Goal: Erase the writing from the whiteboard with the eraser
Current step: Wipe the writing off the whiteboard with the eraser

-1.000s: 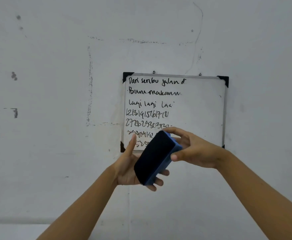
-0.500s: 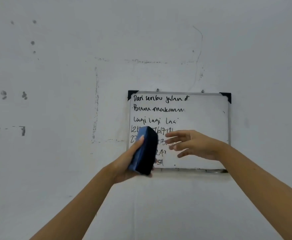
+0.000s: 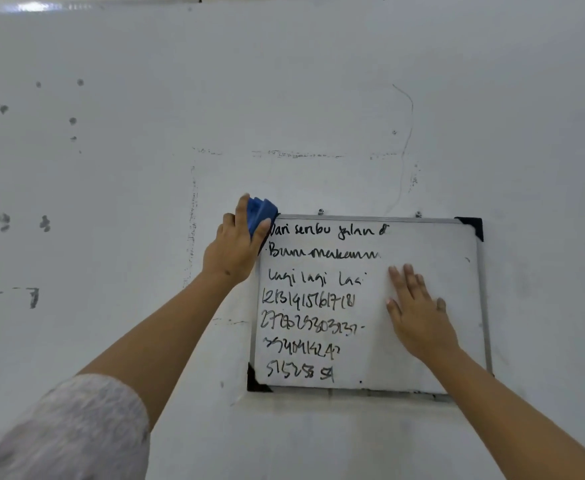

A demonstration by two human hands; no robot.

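A small whiteboard (image 3: 453, 271) with a metal frame and black corner caps hangs on the wall. Several lines of black handwriting (image 3: 313, 301) fill its left half; the right half is blank. My left hand (image 3: 233, 249) grips the blue eraser (image 3: 259, 213) and presses it against the board's top left corner, covering that corner cap. My right hand (image 3: 419, 313) lies flat on the blank right part of the board, fingers spread and pointing up, holding nothing.
The whiteboard hangs from two small hooks (image 3: 320, 212) on a pale wall (image 3: 284, 81) marked with dark spots, old tape lines and a thin crack. A light knitted sleeve (image 3: 76, 431) covers my left upper arm at the lower left.
The eraser passed from both hands into my left hand alone, which then rose to the board's top left corner. My right hand let go and moved flat onto the board. The view came closer.
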